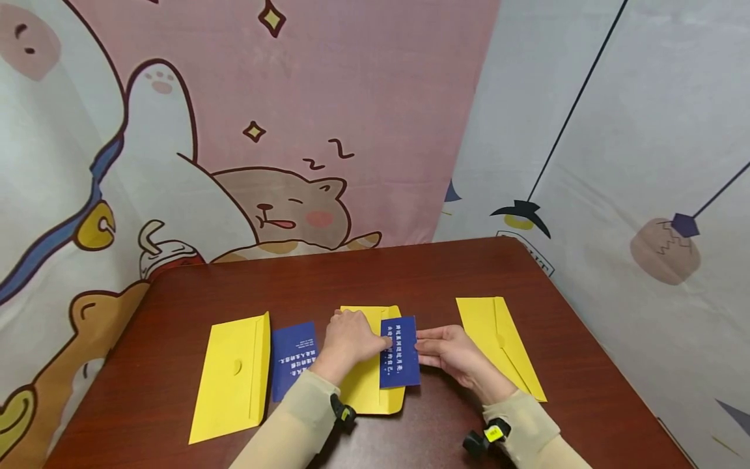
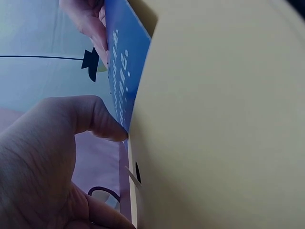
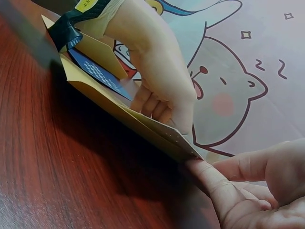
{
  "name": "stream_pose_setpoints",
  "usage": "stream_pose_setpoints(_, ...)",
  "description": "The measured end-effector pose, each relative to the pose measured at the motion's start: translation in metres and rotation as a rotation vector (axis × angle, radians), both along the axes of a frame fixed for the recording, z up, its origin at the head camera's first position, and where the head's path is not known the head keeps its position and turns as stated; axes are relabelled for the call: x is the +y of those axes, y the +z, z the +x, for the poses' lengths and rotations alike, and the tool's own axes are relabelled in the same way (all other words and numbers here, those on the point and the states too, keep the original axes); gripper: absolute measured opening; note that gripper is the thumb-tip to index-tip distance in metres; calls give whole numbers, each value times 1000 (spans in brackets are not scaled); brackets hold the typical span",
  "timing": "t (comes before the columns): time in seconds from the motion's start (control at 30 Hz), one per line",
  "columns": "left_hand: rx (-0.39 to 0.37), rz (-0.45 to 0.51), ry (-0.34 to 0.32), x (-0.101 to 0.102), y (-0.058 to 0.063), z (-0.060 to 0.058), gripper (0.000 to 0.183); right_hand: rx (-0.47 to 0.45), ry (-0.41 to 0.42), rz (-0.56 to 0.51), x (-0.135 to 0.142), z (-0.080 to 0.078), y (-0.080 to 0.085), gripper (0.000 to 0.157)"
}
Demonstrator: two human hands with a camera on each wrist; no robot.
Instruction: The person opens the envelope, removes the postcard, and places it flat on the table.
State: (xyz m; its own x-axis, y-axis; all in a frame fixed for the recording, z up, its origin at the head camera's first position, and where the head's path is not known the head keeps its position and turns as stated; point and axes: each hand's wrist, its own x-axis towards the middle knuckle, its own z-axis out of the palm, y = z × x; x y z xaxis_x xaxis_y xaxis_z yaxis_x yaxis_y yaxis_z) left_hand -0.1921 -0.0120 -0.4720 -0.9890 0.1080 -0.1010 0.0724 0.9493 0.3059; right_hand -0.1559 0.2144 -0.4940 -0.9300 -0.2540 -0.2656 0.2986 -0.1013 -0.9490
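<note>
A yellow envelope (image 1: 360, 384) lies at the middle of the table, with a dark blue card (image 1: 400, 371) printed in white overlapping its right part. My left hand (image 1: 350, 339) grips the envelope, thumb reaching over to the card's left edge. In the left wrist view, that thumb's tip meets the card (image 2: 125, 57) beside the pale envelope (image 2: 214, 119). From the other side, my right hand (image 1: 454, 352) pinches the card's right edge between thumb and fingers. The right wrist view shows my right hand (image 3: 257, 186) at the far corner, the card seen edge-on.
Another yellow envelope (image 1: 231, 378) lies on the left, beside a second blue card (image 1: 293, 358) partly hidden by my left arm. A third yellow envelope (image 1: 498, 339) lies slanted on the right. The brown table (image 1: 375, 273) backs onto a cartoon-printed cloth (image 1: 375, 98).
</note>
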Motion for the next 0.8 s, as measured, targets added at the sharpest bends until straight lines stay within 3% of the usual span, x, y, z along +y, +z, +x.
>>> stream_pose_setpoints(0.8,20,3,-2,0,1,1,62,26,-21,66,20,5,9,39)
